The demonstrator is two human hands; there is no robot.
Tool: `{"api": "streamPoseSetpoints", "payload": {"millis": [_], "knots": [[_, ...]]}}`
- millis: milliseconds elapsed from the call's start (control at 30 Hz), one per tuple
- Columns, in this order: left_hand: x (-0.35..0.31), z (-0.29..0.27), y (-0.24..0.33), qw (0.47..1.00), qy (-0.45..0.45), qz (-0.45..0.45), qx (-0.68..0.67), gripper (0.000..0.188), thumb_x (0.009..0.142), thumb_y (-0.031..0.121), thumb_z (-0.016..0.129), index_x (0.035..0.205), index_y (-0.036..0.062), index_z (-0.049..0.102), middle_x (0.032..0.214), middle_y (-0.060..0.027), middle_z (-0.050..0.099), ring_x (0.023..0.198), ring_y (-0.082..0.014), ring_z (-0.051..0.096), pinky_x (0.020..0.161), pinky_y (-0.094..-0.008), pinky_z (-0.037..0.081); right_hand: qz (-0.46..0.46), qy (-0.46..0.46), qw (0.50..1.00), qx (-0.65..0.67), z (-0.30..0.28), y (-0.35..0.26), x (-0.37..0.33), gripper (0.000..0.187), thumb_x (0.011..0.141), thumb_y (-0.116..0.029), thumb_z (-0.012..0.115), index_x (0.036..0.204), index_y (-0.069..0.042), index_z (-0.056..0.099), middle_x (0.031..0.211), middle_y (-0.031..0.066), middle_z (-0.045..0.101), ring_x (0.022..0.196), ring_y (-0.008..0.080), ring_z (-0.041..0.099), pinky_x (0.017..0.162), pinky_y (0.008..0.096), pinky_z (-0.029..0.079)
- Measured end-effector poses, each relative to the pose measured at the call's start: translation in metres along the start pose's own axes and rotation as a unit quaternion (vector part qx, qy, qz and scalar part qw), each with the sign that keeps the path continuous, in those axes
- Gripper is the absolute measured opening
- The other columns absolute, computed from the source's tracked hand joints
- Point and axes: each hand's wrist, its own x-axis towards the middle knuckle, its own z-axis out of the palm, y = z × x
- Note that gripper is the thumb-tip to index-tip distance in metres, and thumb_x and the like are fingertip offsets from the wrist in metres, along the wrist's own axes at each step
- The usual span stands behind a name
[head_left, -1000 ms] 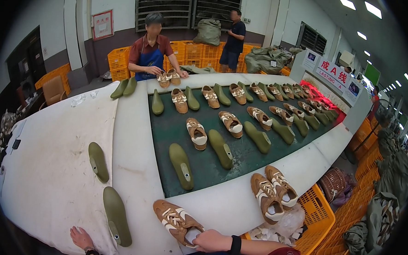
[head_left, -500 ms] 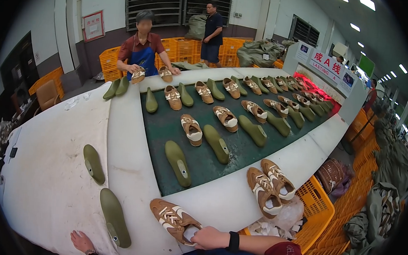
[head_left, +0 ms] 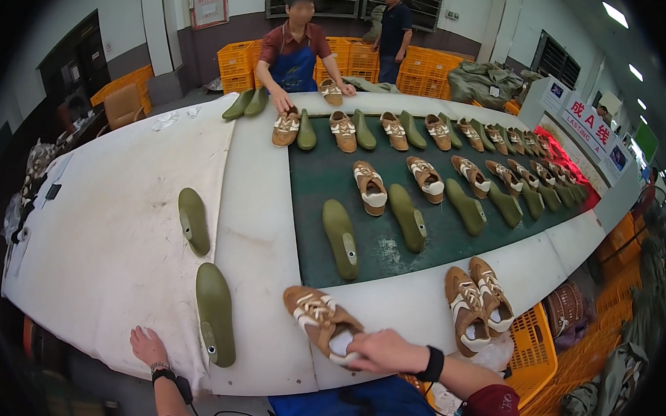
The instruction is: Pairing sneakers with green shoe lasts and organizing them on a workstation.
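My right hand (head_left: 387,352) is closed on the heel of a brown and white sneaker (head_left: 314,312), which rests on the white table border (head_left: 265,355) with its toe pointing away to the left. Fingers apart, my left hand (head_left: 149,347) lies on the white cloth (head_left: 111,272) and holds nothing. Between my hands lies a green shoe last (head_left: 215,307), with another green last (head_left: 194,219) farther off on the cloth. To the right, two brown sneakers (head_left: 467,305) stand side by side on the white border.
Rows of sneakers and green lasts stand on the dark green conveyor (head_left: 390,260), including a near last (head_left: 339,235). Across the table a co-worker (head_left: 299,59) handles sneakers. An orange crate (head_left: 532,354) stands at my right; another person (head_left: 395,34) is at the back.
The head view has shifted, so the scene sits farther right and more of my arms shows. The co-worker's sneaker has come down at the conveyor's end. My right hand keeps hold of its sneaker.
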Motion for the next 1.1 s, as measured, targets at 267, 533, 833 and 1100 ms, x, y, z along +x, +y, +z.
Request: {"api": "streamPoseSetpoints", "payload": {"millis": [267,533,833,1100], "knots": [[0.006,0.008,0.0,1.0,0.007,0.001,0.001,0.04,0.088,0.027,0.049,0.121,0.0047,0.048,0.13,-0.0134,0.044,0.122,-0.0284,0.038,0.1,-0.0422,0.03,0.09,0.138,0.986,0.012,-0.099,0.061,0.128,0.031,0.074,-0.031,0.062,0.093,-0.006,0.064,0.08,0.0142,0.065,0.074,0.0308,0.063,0.068,0.0381,0.05],[0.002,0.006,-0.001,1.0,0.016,-0.004,-0.004,0.041,0.087,0.025,0.051,0.122,0.0048,0.048,0.13,-0.0141,0.044,0.122,-0.0295,0.038,0.1,-0.0426,0.03,0.204,0.134,0.968,0.051,-0.103,0.12,0.259,0.03,0.074,-0.027,0.058,0.093,-0.005,0.066,0.077,0.0145,0.066,0.072,0.0272,0.065,0.072,0.0359,0.051],[0.005,0.008,-0.001,0.999,0.036,0.01,-0.012,0.039,0.085,0.025,0.053,0.118,0.0043,0.049,0.127,-0.0142,0.046,0.12,-0.0297,0.04,0.097,-0.0437,0.032,0.066,0.17,0.983,0.028,-0.063,0.133,0.266,0.045,0.074,-0.003,0.05,0.119,-0.005,0.053,0.11,0.0187,0.059,0.104,0.0353,0.054,0.09,0.0388,0.044],[0.009,0.014,0.001,0.998,0.058,0.024,0.009,0.039,0.085,0.028,0.051,0.117,0.0048,0.05,0.124,-0.0155,0.048,0.117,-0.0321,0.042,0.095,-0.0464,0.034,-0.18,-0.116,0.976,-0.045,-0.002,-0.038,0.238,0.04,0.083,-0.029,0.054,0.121,-0.017,0.053,0.089,0.0148,0.065,0.085,0.0335,0.061,0.073,0.0434,0.048]]}}
